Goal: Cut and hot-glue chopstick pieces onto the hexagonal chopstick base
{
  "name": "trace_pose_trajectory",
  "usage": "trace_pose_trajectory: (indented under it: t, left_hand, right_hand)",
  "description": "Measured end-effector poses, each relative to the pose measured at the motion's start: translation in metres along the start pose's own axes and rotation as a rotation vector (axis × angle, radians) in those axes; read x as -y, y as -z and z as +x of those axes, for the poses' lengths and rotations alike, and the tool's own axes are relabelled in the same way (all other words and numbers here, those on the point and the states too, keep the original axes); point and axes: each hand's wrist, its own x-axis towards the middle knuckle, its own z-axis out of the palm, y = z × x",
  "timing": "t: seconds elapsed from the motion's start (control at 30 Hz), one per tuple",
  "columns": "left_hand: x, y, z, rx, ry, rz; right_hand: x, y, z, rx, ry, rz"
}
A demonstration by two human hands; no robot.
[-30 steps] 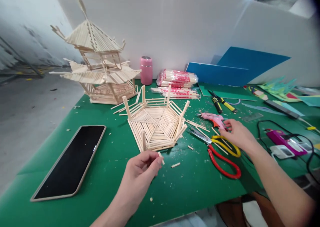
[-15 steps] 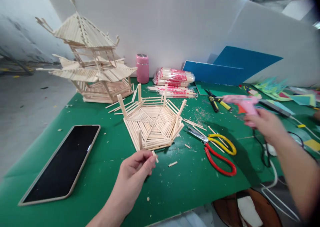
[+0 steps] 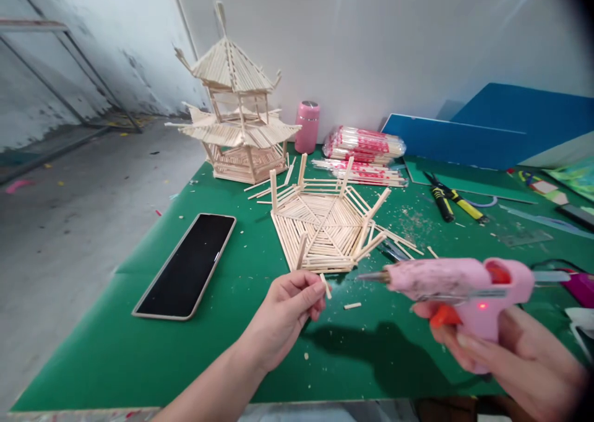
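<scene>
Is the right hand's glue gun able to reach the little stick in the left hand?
Probably yes: the right hand aims the glue gun at the little stick in the left hand, nothing between them.

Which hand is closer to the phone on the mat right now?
Left. The left hand, pinching a short stick, sits just right of the phone. The right hand, gripping the pink glue gun, is much farther right.
</scene>
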Motion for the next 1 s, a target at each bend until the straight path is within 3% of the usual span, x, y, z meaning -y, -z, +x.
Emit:
trace_pose_trajectory:
  t: [0.1, 0.43, 0.57, 0.7, 1.0]
  left_hand:
    - [0.001, 0.0, 0.0, 0.018, 0.002, -0.026]
    - [0.002, -0.001, -0.001, 0.027, 0.04, -0.059]
    - [0.001, 0.0, -0.001, 0.037, 0.041, -0.052]
    - [0.002, 0.0, 0.0, 0.032, 0.038, -0.046]
    - [0.002, 0.001, 0.0, 0.032, 0.042, -0.033]
  right_hand:
    - [0.003, -0.015, -0.002, 0.246, -0.107, 0.07]
    - [-0.003, -0.032, -0.014, 0.177, 0.083, -0.16]
    - [-0.017, -0.029, -0.015, 0.129, 0.134, -0.256]
    - [-0.028, -0.023, -0.013, 0.162, 0.196, -0.325]
    - [-0.008, -0.024, -0.008, 0.171, 0.386, -0.465]
